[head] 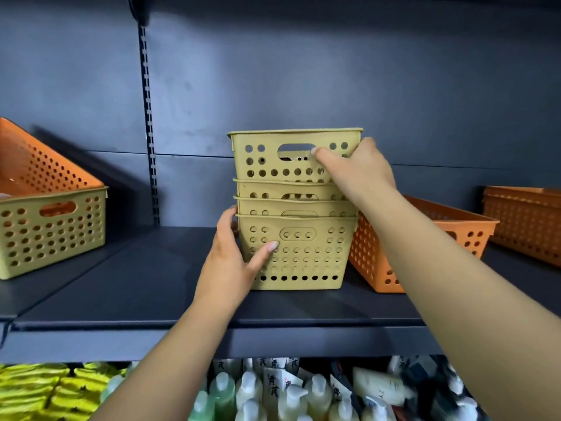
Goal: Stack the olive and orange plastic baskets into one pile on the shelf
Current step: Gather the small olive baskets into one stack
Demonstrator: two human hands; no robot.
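Olive stack (296,226): four olive baskets nested, standing mid-shelf (170,287); the top basket (293,156) rides high, not yet pressed home.

Your left hand (235,262): fingers wrapped on the stack's lower left corner, thumb across the front wall, steadying it.

Your right hand (356,171): fingers gripping the top basket's right edge, one fingertip at the handle slot.

Step in hand, as judged: seating the top olive basket into the pile.

Orange basket (425,241): just beside the stack on its right, touching or nearly so. More orange baskets (525,220) lie far right, well apart.

Left group: an olive basket (51,232) with an orange one (39,165) tilted inside it, well apart from the stack.

Next move calls for: press the top basket down square, keep the base held, then bring in the loose baskets one by one, matching orientation so that each nests.
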